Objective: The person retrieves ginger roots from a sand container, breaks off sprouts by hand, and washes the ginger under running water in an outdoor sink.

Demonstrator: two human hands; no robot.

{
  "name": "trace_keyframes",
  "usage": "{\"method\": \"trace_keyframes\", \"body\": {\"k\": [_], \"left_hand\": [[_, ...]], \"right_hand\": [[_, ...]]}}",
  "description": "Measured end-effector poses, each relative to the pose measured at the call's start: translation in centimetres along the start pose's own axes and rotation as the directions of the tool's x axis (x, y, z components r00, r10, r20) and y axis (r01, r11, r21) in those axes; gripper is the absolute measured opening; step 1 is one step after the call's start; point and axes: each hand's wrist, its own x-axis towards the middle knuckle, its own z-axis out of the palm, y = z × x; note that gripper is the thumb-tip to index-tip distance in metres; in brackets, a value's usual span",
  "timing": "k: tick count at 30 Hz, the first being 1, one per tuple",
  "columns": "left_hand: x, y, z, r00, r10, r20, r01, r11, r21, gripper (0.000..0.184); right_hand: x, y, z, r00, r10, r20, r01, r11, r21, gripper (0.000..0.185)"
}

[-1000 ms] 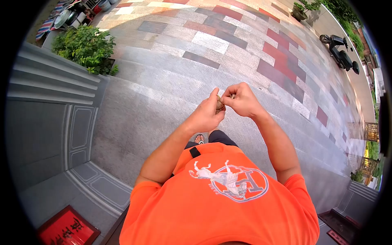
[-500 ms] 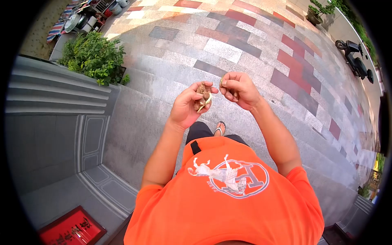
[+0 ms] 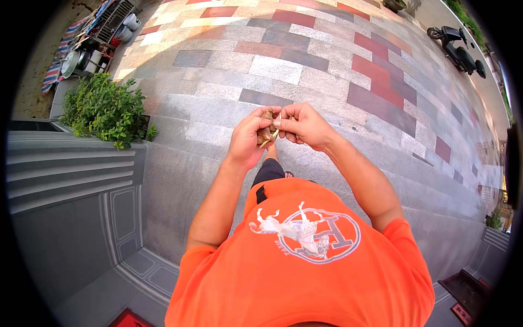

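Note:
My left hand [image 3: 248, 137] is closed round a knobbly brown root-like clump [image 3: 266, 115], held up in front of my body. A pale yellow-green stalk or strip [image 3: 268, 141] runs along the clump's right side, its lower end pointing down and left. My right hand [image 3: 309, 126] has come against the clump, thumb and fingers pinching the upper part of the pale strip. Something small and brownish shows by the curled right fingers, too little of it to name. The exact kind of the clump cannot be made out.
Stone paving [image 3: 278, 68] in grey, cream and red spreads ahead. A leafy green shrub [image 3: 103, 111] stands at the left beside a grey wall [image 3: 65, 174]. Basins and buckets [image 3: 128, 28] sit at the far left. A black scooter [image 3: 457, 52] is parked at the upper right.
My right hand has moved left and down to the clump, and now pinches the pale strip. The left hand stays closed on the clump. The view has shifted, and my feet have changed position.

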Motion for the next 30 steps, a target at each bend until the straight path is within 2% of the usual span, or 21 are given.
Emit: {"method": "trace_keyframes", "body": {"k": [4, 6, 10, 13, 16, 19, 20, 23, 26, 30], "left_hand": [[5.0, 0.4, -1.3, 0.999, -0.023, 0.024, 0.025, 0.998, -0.064, 0.025], [7.5, 0.5, -2.1, 0.999, -0.047, 0.01, 0.047, 0.992, -0.114, 0.022], [12.7, 1.2, -6.5, 0.999, 0.033, 0.014, -0.033, 0.998, 0.053, 0.021], [16.9, 2.6, -9.8, 0.995, 0.085, -0.055, -0.074, 0.982, 0.173, 0.02], [19.5, 5.1, -12.8, 0.994, 0.024, -0.11, -0.008, 0.99, 0.138, 0.019], [21.9, 8.1, -15.9, 0.989, -0.143, 0.046, 0.144, 0.989, -0.029, 0.022], [22.6, 8.6, -16.1, 0.991, -0.13, 0.008, 0.13, 0.991, -0.016, 0.024], [26.0, 9.0, -17.7, 0.988, -0.129, 0.081, 0.136, 0.987, -0.088, 0.025], [28.9, 9.6, -18.3, 0.988, -0.099, 0.119, 0.121, 0.972, -0.202, 0.026], [33.8, 10.1, -19.1, 0.983, -0.113, 0.146, 0.153, 0.943, -0.297, 0.023]], "right_hand": [[3.7, -0.7, -3.0, 0.999, -0.038, -0.02, 0.037, 0.998, -0.049, 0.024], [5.8, -1.0, -3.9, 0.998, -0.005, -0.06, -0.001, 0.995, -0.099, 0.023], [12.4, -0.8, -5.6, 0.995, 0.048, -0.088, -0.069, 0.965, -0.255, 0.022], [18.3, -0.7, -6.4, 0.995, 0.016, -0.094, -0.05, 0.928, -0.37, 0.023], [23.7, 0.2, -6.7, 0.993, -0.104, -0.047, 0.071, 0.887, -0.456, 0.022], [26.8, -0.9, -7.4, 0.994, -0.085, 0.063, 0.103, 0.923, -0.372, 0.021], [27.8, -0.6, -7.9, 0.994, -0.079, 0.074, 0.099, 0.937, -0.335, 0.019], [30.9, -0.5, -9.6, 0.976, -0.205, 0.078, 0.22, 0.901, -0.374, 0.015], [33.6, -1.7, -11.5, 0.966, -0.235, 0.103, 0.256, 0.863, -0.434, 0.012], [38.2, -2.2, -15.8, 0.9, -0.35, 0.261, 0.436, 0.759, -0.483, 0.01]]}}
